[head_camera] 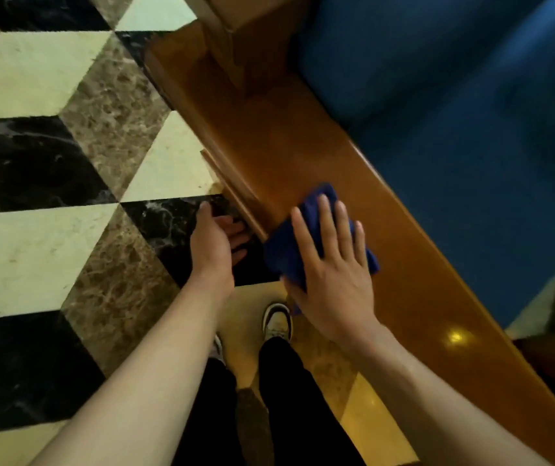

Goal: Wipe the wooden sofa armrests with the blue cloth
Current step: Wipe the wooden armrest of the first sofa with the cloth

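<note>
The right hand (331,264) lies flat, fingers straight and spread, pressing the blue cloth (306,243) onto the top of the wooden armrest (303,156) near its outer edge. It presses and does not grasp. The left hand (214,243) sits beside the armrest's outer face, fingers relaxed and loosely extended toward the wood, holding nothing — whether they touch the side panel cannot be told.

The likely slip: part of the cloth already hangs over the outer edge, so with only a flat palm holding it, a stroke toward that edge could slide it off onto the marble floor (50,163). Pressure could also bunch the fabric, leaving streaks on the glossy finish.

Open run lies lengthwise — bare wood ahead toward the upright post (232,38) and behind toward the near end. Sideways room is narrow: the blue cushion (471,112) bounds 1 side, the drop to the floor the other.
</note>
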Available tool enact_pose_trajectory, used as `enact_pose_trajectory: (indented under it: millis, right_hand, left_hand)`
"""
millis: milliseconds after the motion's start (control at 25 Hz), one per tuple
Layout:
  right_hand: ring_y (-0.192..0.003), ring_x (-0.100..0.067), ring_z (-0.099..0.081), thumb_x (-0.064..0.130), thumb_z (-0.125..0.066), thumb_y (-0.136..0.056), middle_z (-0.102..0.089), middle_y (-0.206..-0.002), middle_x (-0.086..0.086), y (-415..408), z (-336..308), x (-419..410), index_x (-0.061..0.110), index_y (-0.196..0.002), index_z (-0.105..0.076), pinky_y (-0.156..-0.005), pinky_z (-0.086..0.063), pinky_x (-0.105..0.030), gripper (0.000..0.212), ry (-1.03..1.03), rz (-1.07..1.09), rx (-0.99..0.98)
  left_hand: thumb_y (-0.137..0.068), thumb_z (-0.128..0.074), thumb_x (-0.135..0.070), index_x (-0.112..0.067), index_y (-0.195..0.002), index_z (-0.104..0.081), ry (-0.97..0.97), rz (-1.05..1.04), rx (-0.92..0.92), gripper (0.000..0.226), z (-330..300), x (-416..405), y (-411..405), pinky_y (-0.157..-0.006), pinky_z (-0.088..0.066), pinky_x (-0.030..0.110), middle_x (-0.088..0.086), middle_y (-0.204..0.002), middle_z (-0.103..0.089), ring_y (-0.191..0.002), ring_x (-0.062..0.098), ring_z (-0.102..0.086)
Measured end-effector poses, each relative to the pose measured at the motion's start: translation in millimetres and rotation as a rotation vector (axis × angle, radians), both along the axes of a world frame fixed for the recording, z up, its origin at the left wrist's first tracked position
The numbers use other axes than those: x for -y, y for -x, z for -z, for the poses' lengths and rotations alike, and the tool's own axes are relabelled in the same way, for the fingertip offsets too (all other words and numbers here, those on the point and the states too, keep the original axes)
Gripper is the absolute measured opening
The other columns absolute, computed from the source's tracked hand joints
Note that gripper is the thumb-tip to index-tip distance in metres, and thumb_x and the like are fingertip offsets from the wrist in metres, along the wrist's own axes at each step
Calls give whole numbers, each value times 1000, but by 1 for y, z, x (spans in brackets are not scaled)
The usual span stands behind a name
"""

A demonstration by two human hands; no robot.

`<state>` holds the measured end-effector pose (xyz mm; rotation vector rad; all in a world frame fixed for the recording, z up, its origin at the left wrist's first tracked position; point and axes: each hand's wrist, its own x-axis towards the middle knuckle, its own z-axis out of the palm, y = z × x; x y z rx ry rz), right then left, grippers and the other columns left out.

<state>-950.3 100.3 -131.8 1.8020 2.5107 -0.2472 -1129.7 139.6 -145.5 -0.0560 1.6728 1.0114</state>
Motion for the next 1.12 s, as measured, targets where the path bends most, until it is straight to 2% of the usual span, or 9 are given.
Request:
enact_pose_trajectory:
  millis: [160,320,480,560,640,720,840,960,1120]
  right_hand:
    - [-154,-39,19,93,-27,-81,17,-170,-10,-32,-10,7,39,-161,5,-121,-4,-68,101,148,288,82]
    - [-153,-47,8,101,-21,-70,6,-170,-16,5,-7,-71,41,-159,1,-117,2,-71,110,175,588,-4]
    - [-135,-45,-41,105,-24,-59,-43,-152,-16,-3,-10,-132,35,-155,-24,-107,-30,-59,119,181,741,-45]
    - [-125,-39,-54,107,-29,-53,-55,-143,-11,-25,-14,-153,33,-150,-34,-96,-44,-49,121,296,712,-110]
    - [-118,-32,-62,107,-33,-53,-63,-136,-5,-52,-14,-156,33,-146,-42,-88,-47,-40,119,416,678,-158]
    - [-108,-27,-67,108,-33,-50,-69,-128,-1,-83,-14,-138,34,-138,-52,-85,-50,-36,116,463,697,-214]
    - [-98,-22,-66,110,-29,-45,-72,-117,4,-142,-13,-76,43,-123,-59,-90,-55,-42,108,482,761,-264]
    - [-97,-25,-64,107,-34,-54,-71,-114,2,-221,-15,8,42,-119,-57,-87,-54,-42,95,501,796,-232]
    - [-88,-21,-61,106,-37,-56,-68,-104,7,-289,-21,94,47,-117,-50,-73,-49,-38,86,438,790,-221]
  left_hand:
    - [-101,-33,-61,-11,-113,-65,36,69,166,60,11,-2,-6,-74,-57,45,15,-101,-75,-94,35,-73]
    - [-97,-37,-62,-15,-103,-63,44,231,154,54,2,-18,-14,-74,-58,44,15,-102,-73,-90,32,-74]
    - [-98,-36,-61,-18,-101,-63,70,332,88,51,-6,-25,-10,-78,-55,46,12,-99,-73,-90,30,-74]
    - [-97,-35,-62,-20,-106,-63,45,371,38,52,-8,-23,-9,-83,-56,49,11,-101,-74,-92,29,-74]
    - [-95,-32,-67,-21,-117,-62,47,393,18,59,-13,-14,-16,-86,-56,49,11,-104,-74,-93,30,-73]
    - [-92,-29,-73,-22,-127,-58,73,453,-48,68,-15,2,-41,-87,-57,49,12,-107,-72,-94,31,-72]
    - [-90,-27,-80,-29,-128,-52,97,497,-61,68,-19,36,-84,-88,-59,48,7,-113,-70,-99,31,-70]
    - [-84,-28,-85,-32,-121,-52,178,413,-30,68,-24,58,-121,-86,-58,46,3,-113,-69,-100,29,-69]
    - [-82,-26,-85,-23,-122,-59,253,294,-130,81,-27,69,-136,-94,-54,49,7,-114,-72,-99,30,-69]
